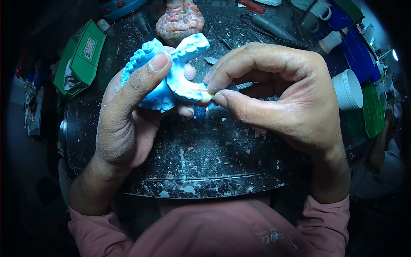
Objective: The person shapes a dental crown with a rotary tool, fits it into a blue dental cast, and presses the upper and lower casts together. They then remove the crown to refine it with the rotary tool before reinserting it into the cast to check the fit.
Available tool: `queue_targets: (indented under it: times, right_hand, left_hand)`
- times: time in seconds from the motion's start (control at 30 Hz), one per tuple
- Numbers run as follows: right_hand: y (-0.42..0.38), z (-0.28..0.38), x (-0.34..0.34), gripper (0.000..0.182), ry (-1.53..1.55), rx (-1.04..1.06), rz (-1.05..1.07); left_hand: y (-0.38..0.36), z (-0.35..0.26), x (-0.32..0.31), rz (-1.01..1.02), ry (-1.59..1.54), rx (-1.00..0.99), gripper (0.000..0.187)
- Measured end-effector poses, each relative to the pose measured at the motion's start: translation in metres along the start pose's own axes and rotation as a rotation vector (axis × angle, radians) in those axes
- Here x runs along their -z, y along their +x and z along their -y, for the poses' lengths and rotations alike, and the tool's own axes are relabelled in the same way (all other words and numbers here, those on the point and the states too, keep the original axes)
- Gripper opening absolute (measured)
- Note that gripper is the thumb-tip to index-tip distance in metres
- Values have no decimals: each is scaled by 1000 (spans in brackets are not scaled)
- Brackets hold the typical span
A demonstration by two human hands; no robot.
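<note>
The operator wears a dusty-pink shirt. The left sleeve and right sleeve end on the forearms in loose folds. A pale line print, partly legible, marks the right side of the shirt front; a small dark spot lies near it. Fine pale dust coats the left hand. The right hand is ungloved, with creased knuckles.

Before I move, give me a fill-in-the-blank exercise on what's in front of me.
Your left hand holds the dental casts, which look ____ in colour.
The fingers of your ____ hand touch a small pale piece.
The open tray on your left is ____ in colour.

Missing words: blue; right; green.
</note>
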State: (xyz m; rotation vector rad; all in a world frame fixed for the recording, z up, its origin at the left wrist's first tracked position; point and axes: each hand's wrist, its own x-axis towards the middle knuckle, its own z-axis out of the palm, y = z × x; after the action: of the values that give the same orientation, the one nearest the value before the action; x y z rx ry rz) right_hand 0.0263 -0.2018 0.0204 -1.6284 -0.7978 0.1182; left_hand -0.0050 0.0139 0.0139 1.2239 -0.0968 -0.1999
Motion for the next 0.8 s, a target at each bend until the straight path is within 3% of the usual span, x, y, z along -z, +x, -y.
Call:
queue_targets:
  times: [0.23,0.33,0.43,0.57,0.77,0.8]
  right_hand:
    - [3,-3,7,21,-87,65,62]
    - [6,-1,12,33,95,59,70]
    - [6,4,15,32,170,-107,51]
    - [6,3,13,31,228,-166,32]
    - [10,-6,11,36,350,-35,7]
    - [10,-5,11,38,337,-56,-14]
  left_hand:
    - [0,2,1,43,-123,4,42]
    - [1,2,3,77,-194,-87,42]
    - [-1,2,1,125,-240,-158,43]
    - [-5,3,-2,34,-147,-185,47]
    - [-7,5,-9,118,-220,-206,46]
    - [-11,10,-15,64,-187,-284,56]
